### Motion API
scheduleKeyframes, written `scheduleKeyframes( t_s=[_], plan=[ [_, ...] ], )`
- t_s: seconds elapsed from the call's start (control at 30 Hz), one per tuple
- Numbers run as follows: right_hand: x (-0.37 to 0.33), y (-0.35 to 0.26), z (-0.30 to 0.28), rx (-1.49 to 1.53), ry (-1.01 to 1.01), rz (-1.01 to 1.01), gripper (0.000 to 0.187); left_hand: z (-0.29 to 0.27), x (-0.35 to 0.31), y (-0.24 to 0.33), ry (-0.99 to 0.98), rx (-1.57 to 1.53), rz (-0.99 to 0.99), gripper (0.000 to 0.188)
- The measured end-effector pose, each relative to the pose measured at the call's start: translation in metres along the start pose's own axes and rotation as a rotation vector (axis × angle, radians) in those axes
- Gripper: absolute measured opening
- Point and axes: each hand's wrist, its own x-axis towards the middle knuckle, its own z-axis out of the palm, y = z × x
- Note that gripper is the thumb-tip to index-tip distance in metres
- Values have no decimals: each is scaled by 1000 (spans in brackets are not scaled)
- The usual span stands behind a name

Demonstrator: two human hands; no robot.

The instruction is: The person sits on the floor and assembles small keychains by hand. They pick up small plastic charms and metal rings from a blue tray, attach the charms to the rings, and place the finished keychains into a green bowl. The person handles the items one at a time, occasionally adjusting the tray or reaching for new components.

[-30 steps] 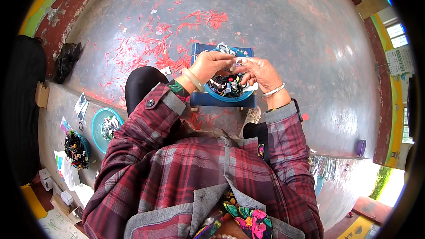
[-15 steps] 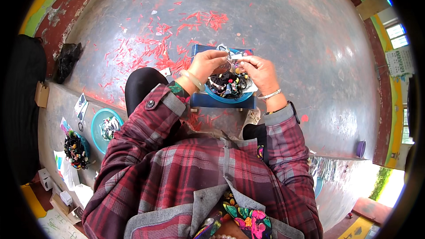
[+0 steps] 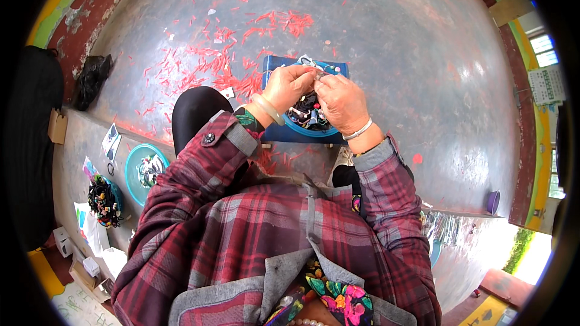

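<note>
A small pale item point(image 3: 318, 75) is pinched between the fingertips of the left hand point(image 3: 289, 90) and the right hand point(image 3: 343, 104), which are brought close together; its exact kind cannot be told, because it is mostly covered by the fingers. The item is held above a blue basin point(image 3: 314, 133), in which dark hair ties point(image 3: 304, 108) with coloured ornaments are heaped. The basin is supported by a blue stool point(image 3: 273, 63). Red scraps point(image 3: 225, 75) are scattered on the floor point(image 3: 423, 84) beyond.
</note>
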Motion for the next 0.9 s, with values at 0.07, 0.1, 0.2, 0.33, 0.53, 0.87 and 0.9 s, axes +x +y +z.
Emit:
scheduleKeyframes(
  t_s=[0.07,0.1,0.2,0.33,0.53,0.87,0.9],
  plan=[
    [-1,1,2,0,4,-22,17,1,0,1,49,30,9,25],
    [-2,1,3,-1,5,-33,19,2,0,2,76,50,19,25],
    [2,-2,3,88,144,9,23,-4,3,1,161,102,58,23],
    [-5,2,-1,256,202,159,20,-16,9,0,254,88,72,22],
    [-28,4,39,233,-315,275,13,-19,11,-1,264,89,76,21],
    [-33,-6,63,62,-561,362,17,-20,11,-2,243,103,27,22],
    [-30,-4,62,93,-556,404,16,-21,10,-2,244,90,29,22]
  ],
)
